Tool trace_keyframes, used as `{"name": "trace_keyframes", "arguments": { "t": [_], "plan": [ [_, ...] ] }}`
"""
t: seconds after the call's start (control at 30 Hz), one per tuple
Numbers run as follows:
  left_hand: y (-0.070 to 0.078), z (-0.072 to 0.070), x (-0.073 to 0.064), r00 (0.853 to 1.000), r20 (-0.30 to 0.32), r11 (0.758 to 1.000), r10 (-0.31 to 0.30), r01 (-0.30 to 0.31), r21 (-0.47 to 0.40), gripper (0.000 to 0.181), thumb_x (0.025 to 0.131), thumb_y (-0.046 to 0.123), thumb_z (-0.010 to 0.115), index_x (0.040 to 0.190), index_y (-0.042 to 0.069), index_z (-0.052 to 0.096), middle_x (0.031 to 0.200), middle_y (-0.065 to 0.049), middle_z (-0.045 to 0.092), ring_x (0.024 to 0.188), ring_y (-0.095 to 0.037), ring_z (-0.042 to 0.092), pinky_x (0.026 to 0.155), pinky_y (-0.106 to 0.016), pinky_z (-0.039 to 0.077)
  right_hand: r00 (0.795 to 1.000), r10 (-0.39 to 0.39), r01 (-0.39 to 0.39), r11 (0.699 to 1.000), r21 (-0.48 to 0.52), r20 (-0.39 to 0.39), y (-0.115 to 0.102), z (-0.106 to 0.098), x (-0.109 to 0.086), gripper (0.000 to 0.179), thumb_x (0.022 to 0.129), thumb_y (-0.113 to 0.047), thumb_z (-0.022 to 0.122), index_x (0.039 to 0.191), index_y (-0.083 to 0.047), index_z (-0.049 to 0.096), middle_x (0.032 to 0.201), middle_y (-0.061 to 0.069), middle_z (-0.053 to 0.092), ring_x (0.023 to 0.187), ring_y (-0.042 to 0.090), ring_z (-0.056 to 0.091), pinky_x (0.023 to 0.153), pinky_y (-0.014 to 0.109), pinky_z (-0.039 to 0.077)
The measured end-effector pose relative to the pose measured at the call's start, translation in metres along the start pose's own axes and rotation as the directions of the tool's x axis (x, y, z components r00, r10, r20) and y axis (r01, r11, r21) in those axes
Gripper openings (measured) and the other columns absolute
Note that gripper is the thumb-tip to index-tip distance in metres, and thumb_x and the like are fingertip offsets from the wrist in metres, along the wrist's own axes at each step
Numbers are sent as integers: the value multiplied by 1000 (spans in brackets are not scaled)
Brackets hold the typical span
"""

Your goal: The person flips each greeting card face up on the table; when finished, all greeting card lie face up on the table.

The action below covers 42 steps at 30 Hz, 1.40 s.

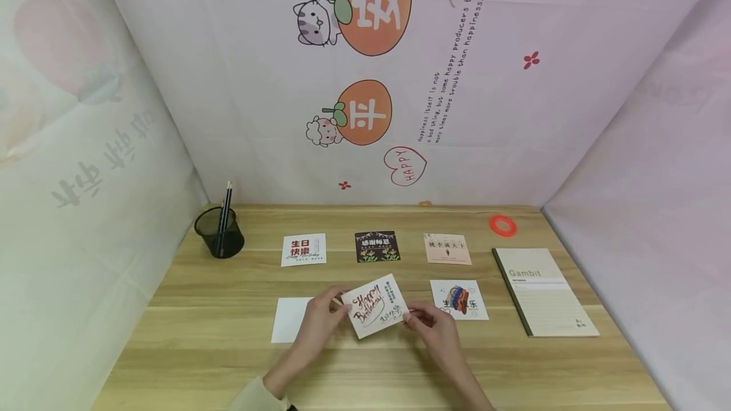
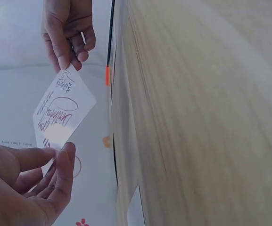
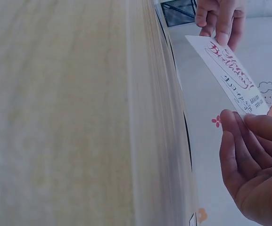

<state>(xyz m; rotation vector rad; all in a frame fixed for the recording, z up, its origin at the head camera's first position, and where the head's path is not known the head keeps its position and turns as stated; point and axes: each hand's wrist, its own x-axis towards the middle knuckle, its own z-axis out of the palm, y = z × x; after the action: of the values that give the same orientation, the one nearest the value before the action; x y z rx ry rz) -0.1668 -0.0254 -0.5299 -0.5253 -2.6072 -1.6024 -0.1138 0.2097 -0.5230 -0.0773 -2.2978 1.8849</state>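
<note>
A white birthday card (image 1: 375,306) with red "Happy Birthday" lettering is held up above the table, tilted. My left hand (image 1: 321,319) pinches its left edge between thumb and fingers. On the opposite side, my right hand (image 1: 436,335) pinches the lower right corner. In the left wrist view, the card (image 2: 67,110) stretches between both hands; the right wrist view shows the card (image 3: 227,77) the same way. Partly behind the left hand lies a blank white card (image 1: 287,319). Close to the right hand lies a card with a colourful design (image 1: 459,300).
At the back lie a red-lettered card (image 1: 304,250), a dark card (image 1: 378,247) and a pale pink card (image 1: 448,249). A black mesh pen cup (image 1: 219,233) holds pencils at left. A red tape ring (image 1: 503,226) and a Gambit notebook (image 1: 545,293) lie at right. Cloth walls surround the table.
</note>
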Motion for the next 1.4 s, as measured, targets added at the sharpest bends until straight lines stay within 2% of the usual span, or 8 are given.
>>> {"name": "trace_keyframes", "arguments": {
  "t": [0.17,0.27,0.47,0.73,0.9,1.0,1.13,1.4],
  "plan": [
    [0,-1,4,996,14,985,-93,94,-143,45,87,-2,65,130,-3,52,99,-9,62,79,-17,65,65,-24,56,999,49,-49,997,61,3,21,2,5,20,82,5,70,102,3,69,85,16,70,73,36,69,70,36,59],
    [-1,-1,5,992,28,972,-127,130,-197,52,87,-2,65,136,-4,47,99,-9,62,79,-18,65,66,-25,56,996,84,-83,993,84,-6,22,4,4,20,83,5,69,103,4,67,83,20,70,73,38,69,72,37,58],
    [-5,5,3,991,68,975,-119,130,-181,54,87,-1,65,137,-7,45,98,-10,65,79,-16,65,66,-23,56,996,79,-77,995,59,-41,24,8,4,22,85,4,67,107,7,64,82,25,69,72,37,69,72,34,58],
    [-10,13,-2,984,135,972,-117,141,-188,54,85,-5,64,135,-11,45,97,-11,63,75,-16,64,60,-26,56,991,104,-104,995,8,-81,26,10,6,38,88,2,65,124,7,56,82,22,70,71,33,70,70,28,58],
    [-10,16,-1,978,167,970,-122,153,-188,61,82,-3,69,137,-12,43,92,-8,61,72,-12,61,58,-24,54,990,110,-110,994,5,-91,27,10,7,37,88,2,64,124,9,56,84,22,70,70,33,69,71,27,58],
    [-10,19,-1,976,178,972,-127,158,-174,64,81,-4,70,137,-12,42,89,-6,59,69,-11,58,56,-22,53,988,106,-111,993,-34,-111,27,11,7,34,86,3,66,120,7,60,81,20,70,67,30,69,65,23,56],
    [-11,22,0,971,185,967,-150,183,-176,63,81,-8,67,138,-13,40,86,-5,57,65,-12,58,52,-24,53,988,61,-84,983,-165,-139,28,12,8,30,83,2,69,112,4,66,80,12,70,67,19,64,60,20,51],
    [-14,24,2,955,229,952,-189,235,-196,62,83,-10,63,139,-14,37,82,-7,58,60,-16,60,48,-24,52,997,32,-54,941,-334,-71,29,9,10,32,80,-1,72,111,4,67,80,3,65,73,13,56,65,21,49]
  ]
}}
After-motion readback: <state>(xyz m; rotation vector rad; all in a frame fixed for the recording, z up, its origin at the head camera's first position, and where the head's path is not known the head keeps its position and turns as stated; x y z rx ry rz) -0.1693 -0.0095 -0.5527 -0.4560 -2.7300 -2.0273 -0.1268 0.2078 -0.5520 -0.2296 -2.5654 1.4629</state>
